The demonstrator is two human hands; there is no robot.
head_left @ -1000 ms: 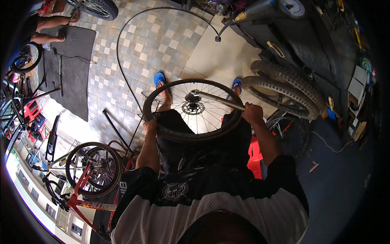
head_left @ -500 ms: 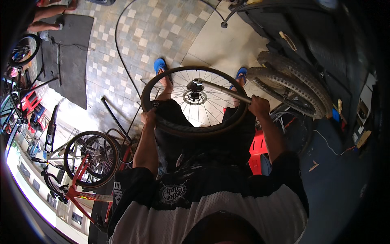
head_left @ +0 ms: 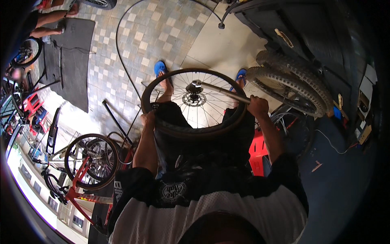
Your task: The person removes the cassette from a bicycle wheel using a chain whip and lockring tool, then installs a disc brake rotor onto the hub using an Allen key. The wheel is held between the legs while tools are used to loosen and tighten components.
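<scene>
A bicycle wheel [head_left: 211,129] with a black tyre is propped over my lap, between my knees. My left hand [head_left: 148,118] is closed around its tyre on the left side. My right hand [head_left: 258,107] is wrapped around the end of a long metal wrench [head_left: 226,92], just beyond the tyre's right edge. The wrench reaches across the spokes, and its head sits at the dark sprockets in the wheel's centre. Below the sprockets shows a round disc brake rotor [head_left: 194,100].
Two knobbly-tyred wheels [head_left: 286,83] lean at the right by a black covered surface. A red stool [head_left: 257,150] is under me. To the left are a red bicycle frame [head_left: 79,184] and a black mat [head_left: 71,65]. Another person's legs [head_left: 49,24] stand at the far left.
The view has shifted slightly, showing more of a tyre at the upper left. Both hands keep their holds; the wheel and wrench stay nearly in place.
</scene>
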